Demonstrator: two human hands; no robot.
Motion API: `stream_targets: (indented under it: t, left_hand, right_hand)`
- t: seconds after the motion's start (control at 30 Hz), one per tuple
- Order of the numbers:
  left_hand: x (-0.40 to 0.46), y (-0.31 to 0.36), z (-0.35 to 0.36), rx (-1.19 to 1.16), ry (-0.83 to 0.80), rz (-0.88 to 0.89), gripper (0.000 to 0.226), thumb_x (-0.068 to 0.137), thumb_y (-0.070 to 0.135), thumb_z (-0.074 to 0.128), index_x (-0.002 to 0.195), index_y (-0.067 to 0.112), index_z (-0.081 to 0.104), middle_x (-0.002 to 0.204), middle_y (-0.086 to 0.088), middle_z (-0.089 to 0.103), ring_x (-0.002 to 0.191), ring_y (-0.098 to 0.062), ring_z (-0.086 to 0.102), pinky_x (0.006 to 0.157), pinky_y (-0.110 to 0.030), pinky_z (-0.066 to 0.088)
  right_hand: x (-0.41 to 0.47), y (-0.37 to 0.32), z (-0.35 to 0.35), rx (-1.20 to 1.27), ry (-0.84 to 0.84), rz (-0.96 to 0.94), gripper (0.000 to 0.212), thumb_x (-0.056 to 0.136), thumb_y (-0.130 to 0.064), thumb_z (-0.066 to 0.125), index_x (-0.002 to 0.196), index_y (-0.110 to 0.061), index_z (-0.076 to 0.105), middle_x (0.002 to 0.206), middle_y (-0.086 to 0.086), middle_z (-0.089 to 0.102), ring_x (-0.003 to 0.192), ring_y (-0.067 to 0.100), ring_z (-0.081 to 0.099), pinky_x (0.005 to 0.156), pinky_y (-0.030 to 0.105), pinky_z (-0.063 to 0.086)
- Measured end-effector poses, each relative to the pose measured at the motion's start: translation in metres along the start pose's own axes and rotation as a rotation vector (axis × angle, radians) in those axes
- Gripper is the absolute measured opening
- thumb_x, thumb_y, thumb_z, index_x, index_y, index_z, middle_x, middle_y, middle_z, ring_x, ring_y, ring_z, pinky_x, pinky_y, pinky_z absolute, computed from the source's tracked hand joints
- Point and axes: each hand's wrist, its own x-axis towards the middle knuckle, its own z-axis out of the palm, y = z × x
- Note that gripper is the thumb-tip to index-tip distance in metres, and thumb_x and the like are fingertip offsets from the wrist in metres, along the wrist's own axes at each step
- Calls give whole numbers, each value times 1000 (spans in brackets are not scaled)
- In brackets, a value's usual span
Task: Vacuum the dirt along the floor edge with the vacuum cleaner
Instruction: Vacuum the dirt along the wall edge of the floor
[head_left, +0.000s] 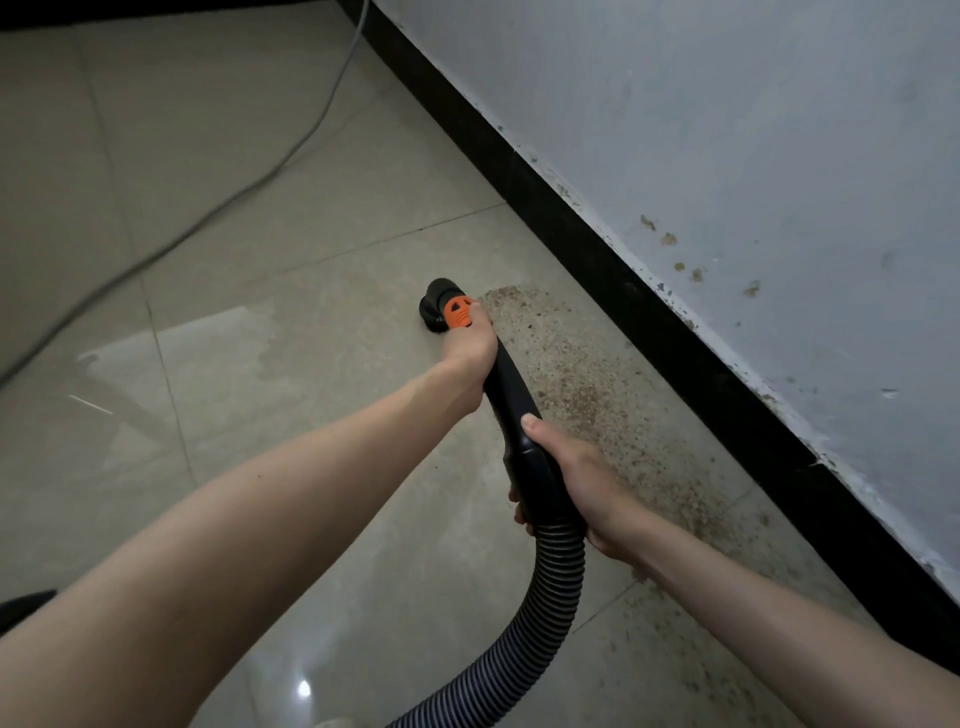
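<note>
Both hands on the vacuum wand, arms bare and stretched forward and down. Left hand (470, 345) grips the far end of the black wand (511, 395), fingers curled round it just behind an orange collar (458, 313); thumb side lies against the orange part. Right hand (582, 480) grasps the nearer, thicker handle section, thumb laid along the top, fingers wrapped underneath with their tips showing on the left side. Beyond the left hand, a round black nozzle (436, 304) sits down on the floor, tilted away from the viewer. Behind the right hand the handle joins a ribbed grey-black hose (545, 608), which curves down and leaves the bottom edge of the view. Nozzle stands at the far tip of a patch of brown, speckled dirt (613, 415); the patch runs from there back toward the viewer, along the black skirting board (649, 312) and beneath the right forearm. Dirt looks densest in a band to the right of the wand, thinner flecks nearer the viewer. Floor (260, 260) is pale glossy tile with grout lines and a dull, smeared area left of the nozzle. Above the skirting, a grey-white wall (753, 130) with brown spots and chipped paint along its lower edge. A grey cable (218, 213) trails across the tiles at upper left, well apart from the nozzle.
</note>
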Motion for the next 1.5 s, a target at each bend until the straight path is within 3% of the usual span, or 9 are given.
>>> stream_targets:
  t: [0.17, 0.4, 0.53, 0.67, 0.8, 0.93, 1.13, 1.37, 1.5]
  left_hand:
    - [4, 9, -15, 8, 72, 9, 54, 95, 46, 40, 130, 7, 47, 122, -11, 58, 106, -28, 58, 90, -38, 50]
    - [-1, 5, -31, -53, 45, -105, 33, 95, 42, 38, 84, 13, 50, 76, -3, 52, 65, -18, 53, 49, -27, 41]
    - [0, -1, -22, -75, 44, -57, 42, 96, 49, 36, 109, 11, 51, 96, -5, 56, 94, -22, 59, 66, -31, 45]
    - [5, 3, -12, -68, 11, -48, 56, 95, 53, 40, 128, 8, 48, 118, -9, 59, 98, -24, 59, 78, -35, 50]
    - [17, 18, -3, -62, -12, -67, 52, 92, 47, 52, 125, 7, 48, 96, -6, 59, 84, -22, 57, 71, -32, 48]
    - [36, 39, 4, -92, -18, 37, 52, 95, 44, 47, 130, 5, 49, 117, -13, 61, 90, -23, 57, 77, -32, 45]
    - [57, 84, 16, -63, -119, 341, 33, 94, 42, 53, 86, 10, 51, 65, -4, 55, 54, -15, 54, 56, -26, 48]
    - [99, 97, 36, -169, -122, 274, 40, 93, 43, 54, 100, 4, 51, 71, -7, 56, 55, -16, 56, 52, -25, 49]
    - [110, 100, 52, -173, -168, 234, 47, 93, 46, 53, 107, 0, 53, 65, -6, 56, 50, -15, 56, 51, -23, 50]
  right_hand:
    - [5, -17, 10, -110, 5, -44, 42, 92, -43, 59, 78, -3, 62, 64, 17, 61, 46, 27, 59, 42, 28, 49]
    - [4, -12, 13, -220, -18, -86, 41, 91, -42, 61, 75, -4, 59, 58, 14, 58, 44, 27, 58, 40, 27, 47]
    - [7, -10, 5, -279, 34, -98, 41, 87, -48, 63, 75, -8, 58, 55, 6, 60, 47, 28, 62, 42, 30, 49]
    - [15, -18, -5, -349, 79, -111, 40, 84, -51, 65, 74, -13, 58, 56, 1, 61, 47, 23, 63, 46, 31, 51]
    - [29, -30, -8, -415, 114, -159, 40, 81, -54, 63, 77, -14, 64, 62, 0, 65, 50, 18, 62, 55, 37, 55]
    - [47, -43, -6, -384, 136, -212, 43, 78, -61, 63, 76, -19, 62, 64, -1, 68, 57, 18, 66, 61, 39, 57]
    - [80, -45, -3, -16, 16, -249, 35, 83, -44, 71, 98, -14, 59, 76, 4, 64, 56, 18, 64, 57, 34, 55]
    - [120, -46, -14, -51, 239, -357, 30, 77, -45, 77, 89, -25, 58, 78, -2, 62, 49, 6, 59, 47, 21, 48]
    - [134, -50, -24, -142, 336, -396, 35, 67, -60, 72, 80, -30, 58, 71, -7, 62, 50, 5, 60, 47, 29, 55]
